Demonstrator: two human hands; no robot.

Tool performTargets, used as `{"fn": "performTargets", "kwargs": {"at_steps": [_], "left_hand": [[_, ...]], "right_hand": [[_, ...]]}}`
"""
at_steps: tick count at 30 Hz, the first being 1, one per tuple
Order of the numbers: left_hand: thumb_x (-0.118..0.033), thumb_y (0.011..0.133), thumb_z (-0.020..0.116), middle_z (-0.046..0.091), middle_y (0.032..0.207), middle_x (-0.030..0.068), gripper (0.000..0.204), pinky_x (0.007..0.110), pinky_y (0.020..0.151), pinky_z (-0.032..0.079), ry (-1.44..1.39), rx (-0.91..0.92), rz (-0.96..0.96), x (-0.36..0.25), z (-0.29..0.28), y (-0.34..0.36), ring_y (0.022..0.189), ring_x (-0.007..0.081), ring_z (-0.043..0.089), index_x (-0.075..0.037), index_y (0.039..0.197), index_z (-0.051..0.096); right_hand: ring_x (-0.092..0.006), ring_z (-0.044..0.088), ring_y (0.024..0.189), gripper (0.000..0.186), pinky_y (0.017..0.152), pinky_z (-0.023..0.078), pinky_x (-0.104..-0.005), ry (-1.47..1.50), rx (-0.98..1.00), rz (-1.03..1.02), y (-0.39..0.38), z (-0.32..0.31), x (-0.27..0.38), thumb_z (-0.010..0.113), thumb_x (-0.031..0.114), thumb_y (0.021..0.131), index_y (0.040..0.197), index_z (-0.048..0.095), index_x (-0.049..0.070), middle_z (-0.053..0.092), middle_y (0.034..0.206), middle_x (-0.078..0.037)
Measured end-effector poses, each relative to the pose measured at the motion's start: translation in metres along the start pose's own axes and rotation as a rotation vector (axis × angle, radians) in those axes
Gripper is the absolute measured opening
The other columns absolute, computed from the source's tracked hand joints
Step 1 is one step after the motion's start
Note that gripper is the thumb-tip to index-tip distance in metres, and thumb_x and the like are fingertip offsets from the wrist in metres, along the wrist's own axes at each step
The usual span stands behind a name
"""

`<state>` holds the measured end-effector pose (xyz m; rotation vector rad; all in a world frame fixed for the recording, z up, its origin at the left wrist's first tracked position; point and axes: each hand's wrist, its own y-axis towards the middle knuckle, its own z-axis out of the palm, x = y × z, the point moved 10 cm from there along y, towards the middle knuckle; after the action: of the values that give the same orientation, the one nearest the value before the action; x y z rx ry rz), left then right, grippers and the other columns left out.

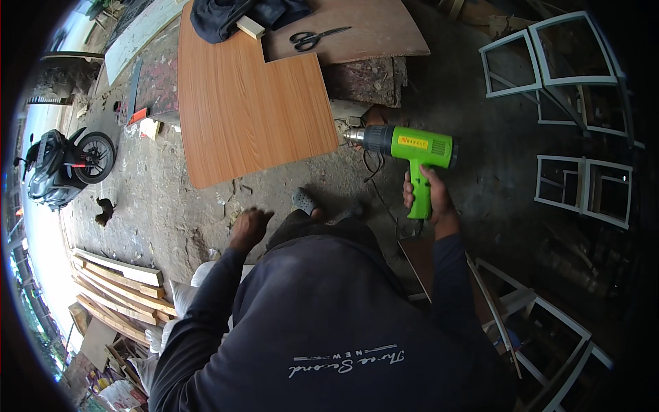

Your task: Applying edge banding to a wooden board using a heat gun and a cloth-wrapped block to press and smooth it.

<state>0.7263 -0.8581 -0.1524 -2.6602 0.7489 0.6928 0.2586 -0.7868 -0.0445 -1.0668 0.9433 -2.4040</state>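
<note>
My right hand point(432, 196) is wrapped round the handle of a green heat gun point(441, 150). Its metal nozzle points left, at the right edge of a wood-grain board point(257, 110). The board's face is orange-brown, with rounded near corners and a notch cut at its far right. My left hand point(250, 229) is in the air near my body, short of the board's near edge. Its fingers look curled in, and no object shows in them. A cord point(384, 196) hangs below the gun.
Black scissors point(312, 38), a small wood block point(250, 27) and dark cloth point(230, 17) lie at the far side. White frames point(583, 182) stand right. Wood strips point(123, 288) lie lower left. A motorbike point(58, 165) and a small dark animal point(104, 211) are further left.
</note>
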Motion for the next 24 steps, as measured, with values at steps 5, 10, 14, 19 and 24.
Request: {"fn": "performTargets", "kwargs": {"at_steps": [5,10,14,19,24], "left_hand": [[-0.033,0.108,0.054,0.072,0.095,0.0235,0.033,0.057,0.075,0.056,0.186,0.698,-0.338,0.119,0.136,-0.183,0.09,0.0467,0.073,-0.005,0.105,0.072],[-0.034,0.105,0.058,0.073,0.106,0.0249,0.034,0.054,0.083,0.057,0.061,0.844,-0.645,0.136,0.161,-0.292,0.1,0.0463,0.072,-0.005,0.111,0.074],[-0.035,0.103,0.06,0.074,0.115,0.026,0.036,0.052,0.089,0.057,0.017,0.708,-0.642,0.103,0.166,-0.25,0.108,0.0459,0.072,-0.005,0.116,0.075],[-0.036,0.099,0.065,0.075,0.123,0.0266,0.04,0.049,0.096,0.057,-0.084,0.473,-0.586,0.065,0.148,-0.17,0.116,0.0445,0.072,-0.004,0.12,0.077],[-0.033,0.096,0.068,0.079,0.114,0.0222,0.041,0.043,0.088,0.058,-0.278,0.366,-0.578,0.045,0.122,-0.137,0.104,0.0351,0.076,0.001,0.118,0.076]], "right_hand": [[-0.0156,0.061,0.064,0.049,0.061,0.052,-0.0328,0.064,0.124,0.031,0.037,-0.028,0.002,0.055,0.053,0.108,0.109,0.062,0.004,0.062,0.08,-0.003],[-0.015,0.059,0.064,0.047,0.062,0.051,-0.0324,0.141,0.162,0.061,0.045,-0.044,-0.024,0.057,0.052,0.107,0.108,0.062,0.006,0.06,0.08,-0.001],[-0.0151,0.06,0.065,0.047,0.062,0.052,-0.0325,0.143,0.156,0.034,0.042,-0.043,-0.036,0.058,0.053,0.107,0.108,0.061,0.006,0.06,0.08,-0.002],[-0.0154,0.06,0.065,0.047,0.061,0.052,-0.0326,0.161,0.134,0.04,0.041,-0.038,-0.032,0.059,0.053,0.106,0.107,0.061,0.006,0.06,0.08,-0.002],[-0.0151,0.06,0.065,0.047,0.061,0.052,-0.032,0.113,0.105,0.05,0.039,-0.036,-0.027,0.06,0.053,0.105,0.107,0.061,0.006,0.061,0.08,-0.002]]}}
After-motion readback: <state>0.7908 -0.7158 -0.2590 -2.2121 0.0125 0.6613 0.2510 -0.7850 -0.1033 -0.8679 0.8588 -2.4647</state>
